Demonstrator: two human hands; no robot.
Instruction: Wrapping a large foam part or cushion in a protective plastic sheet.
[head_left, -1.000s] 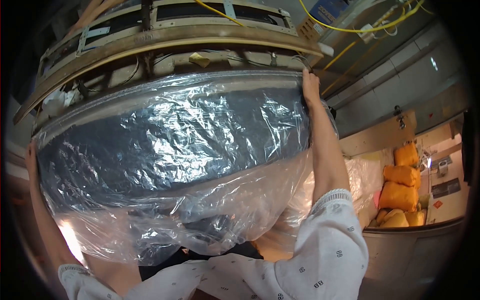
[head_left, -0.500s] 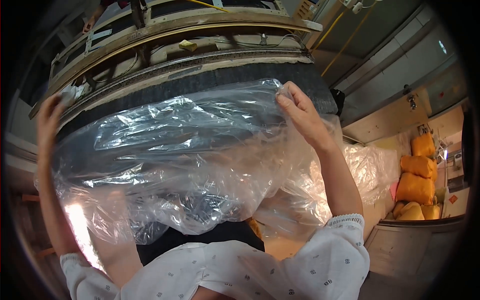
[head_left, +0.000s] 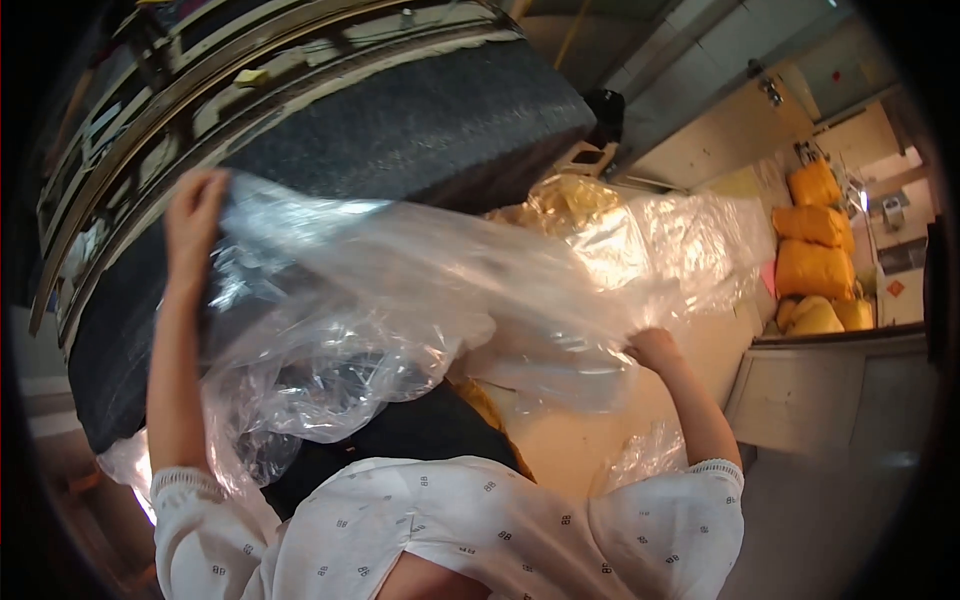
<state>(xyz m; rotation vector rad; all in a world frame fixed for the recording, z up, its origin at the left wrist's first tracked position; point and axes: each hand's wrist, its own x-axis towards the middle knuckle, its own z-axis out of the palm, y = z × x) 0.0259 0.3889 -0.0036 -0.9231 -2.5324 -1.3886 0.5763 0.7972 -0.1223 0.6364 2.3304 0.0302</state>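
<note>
A large clear plastic sheet is stretched between my two hands, crumpled in folds near my body. My left hand grips its far left edge above the dark work surface. Off to the right, clear of the dark surface, my right hand is closed on the sheet's other end; motion smears the film there. The near part of the sheet drapes in front of my black garment.
Beyond the dark surface runs a machine frame with long rails and a small yellow piece. More crumpled plastic film lies at the right. Orange bundles are stacked further right, behind a cabinet.
My right hand has swung right and toward me, pulling the sheet off much of the dark surface. My left hand has moved rightward. The whole view has turned to the right.
</note>
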